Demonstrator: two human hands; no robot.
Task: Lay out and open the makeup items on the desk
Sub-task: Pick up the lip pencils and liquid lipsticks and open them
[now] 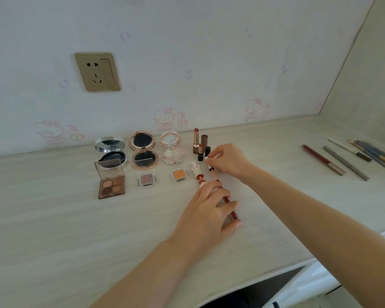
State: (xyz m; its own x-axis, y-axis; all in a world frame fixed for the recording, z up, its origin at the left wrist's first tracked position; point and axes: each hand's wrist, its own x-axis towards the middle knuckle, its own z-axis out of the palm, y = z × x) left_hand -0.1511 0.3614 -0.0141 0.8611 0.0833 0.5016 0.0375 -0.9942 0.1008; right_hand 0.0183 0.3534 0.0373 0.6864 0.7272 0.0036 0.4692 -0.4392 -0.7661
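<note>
My left hand grips a red lip gloss tube low over the desk. My right hand pinches its white cap with the thin wand, pulled partly out of the tube. To the left stand three open round compacts, an open brown eyeshadow palette and two small square pans. Two uncapped lipsticks stand beside my right hand. A white bunny-shaped lipstick lies opened between the pans and my hands.
Several pencils and a red liner pen lie at the far right of the desk. A gold wall socket is on the wall behind. The desk's front edge runs along the lower right, with a dark gap beneath.
</note>
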